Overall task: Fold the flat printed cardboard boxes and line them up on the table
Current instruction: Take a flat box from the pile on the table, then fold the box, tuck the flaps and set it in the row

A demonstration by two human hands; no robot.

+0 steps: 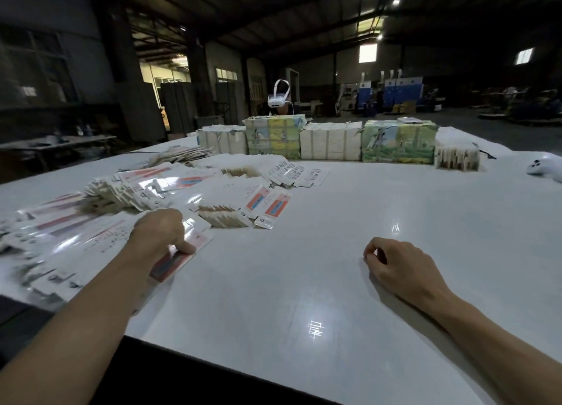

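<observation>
Left hand (158, 237) fingers pinched one flat box blank (179, 260) at the blank heap's (121, 188) near edge, right hand (398, 267) fingers lay loosely curled and empty, and the blank appeared light, glossy and slippery, best gripped by its edge.

Flat boxes (36, 231) at left blurred; white device (547, 168) cut by edge.
</observation>
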